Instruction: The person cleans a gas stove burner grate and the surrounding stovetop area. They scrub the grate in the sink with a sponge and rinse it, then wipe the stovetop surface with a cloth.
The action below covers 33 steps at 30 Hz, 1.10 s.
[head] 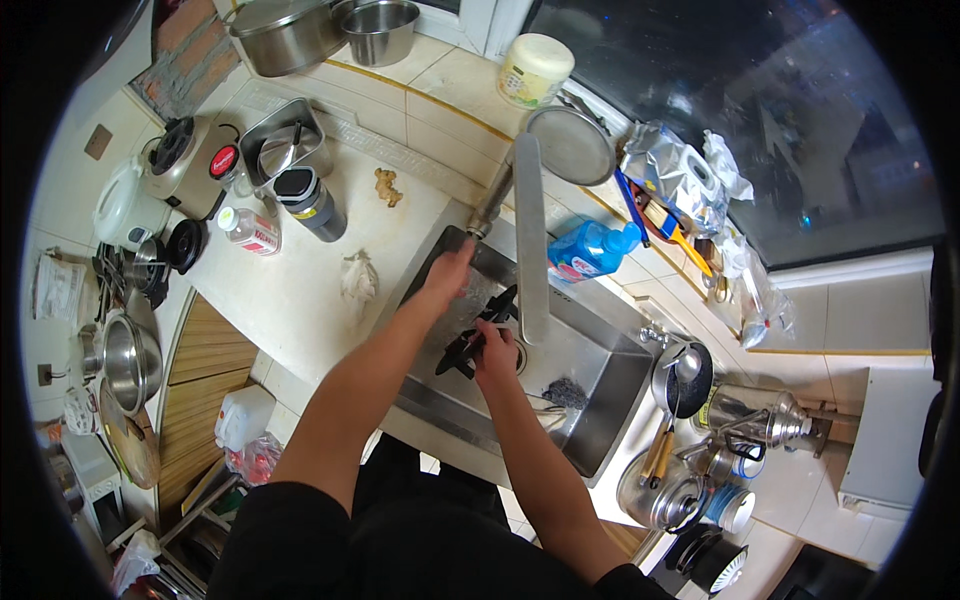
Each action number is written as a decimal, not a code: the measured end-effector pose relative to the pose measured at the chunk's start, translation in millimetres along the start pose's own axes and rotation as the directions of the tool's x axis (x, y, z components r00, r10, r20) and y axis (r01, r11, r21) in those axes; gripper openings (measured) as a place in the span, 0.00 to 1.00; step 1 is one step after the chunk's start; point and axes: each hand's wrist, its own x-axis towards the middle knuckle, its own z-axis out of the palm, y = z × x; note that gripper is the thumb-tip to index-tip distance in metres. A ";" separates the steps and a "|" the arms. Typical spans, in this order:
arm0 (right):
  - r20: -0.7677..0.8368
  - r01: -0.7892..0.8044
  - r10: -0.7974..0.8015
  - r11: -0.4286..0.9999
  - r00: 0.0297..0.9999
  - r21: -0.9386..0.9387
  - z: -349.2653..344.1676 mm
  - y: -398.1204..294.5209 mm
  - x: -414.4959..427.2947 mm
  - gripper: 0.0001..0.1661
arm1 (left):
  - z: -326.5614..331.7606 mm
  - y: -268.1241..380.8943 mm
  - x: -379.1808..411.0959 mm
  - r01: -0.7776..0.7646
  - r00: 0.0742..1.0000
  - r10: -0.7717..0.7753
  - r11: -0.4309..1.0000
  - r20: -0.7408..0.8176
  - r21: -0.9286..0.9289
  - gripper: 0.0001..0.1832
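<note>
My right hand grips a black pronged stove grate, held tilted over the stainless steel sink. My left hand is over the sink's left side, close to the end of a metal faucet fitting. Blur and the angle hide its fingers, so I cannot tell whether they hold anything. A flat steel bar stretches above the sink, to the right of both hands. On the sink floor lies a steel wool scourer, right of the drain.
A blue detergent bottle stands behind the sink. On the left counter are a ginger root, a crumpled cloth, a dark tumbler and a plastic bottle. Pans and a lidded pot crowd the right side.
</note>
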 end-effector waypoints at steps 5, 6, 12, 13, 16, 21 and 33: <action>0.127 0.009 -0.026 0.990 0.992 0.138 -11.9 -23.1 -45.6 0.11 | 15.5 2.1 64.0 0.095 0.993 -0.087 0.989 0.077 -0.110 0.33; 0.130 0.002 -0.020 0.991 0.991 0.136 -7.9 -28.9 -52.3 0.11 | 18.0 -4.5 71.9 0.098 0.990 -0.082 0.985 0.112 -0.142 0.33; 0.134 -0.017 0.003 0.995 0.991 0.102 0.3 -39.2 -71.1 0.12 | 9.3 -16.3 86.5 0.096 0.990 -0.070 0.971 0.126 -0.221 0.29; 0.150 -0.017 -0.002 0.992 0.989 0.124 -3.4 -38.2 -75.1 0.15 | 1.7 -14.0 90.0 0.077 0.994 -0.055 0.968 0.095 -0.238 0.29; 0.131 0.032 -0.057 0.982 0.990 0.187 -37.2 -36.9 -83.5 0.20 | 8.2 -2.6 72.8 0.072 0.986 -0.058 0.994 0.155 -0.085 0.26; 0.159 0.095 -0.140 0.961 0.977 0.258 -73.5 -49.4 -126.7 0.19 | -34.3 -44.9 27.6 -0.262 0.964 0.225 0.900 0.144 0.349 0.30; 0.374 0.041 -0.301 0.823 0.877 0.567 -218.1 -68.9 -167.1 0.36 | 47.0 -46.9 -174.1 -0.254 0.856 0.261 0.964 0.446 -0.077 0.18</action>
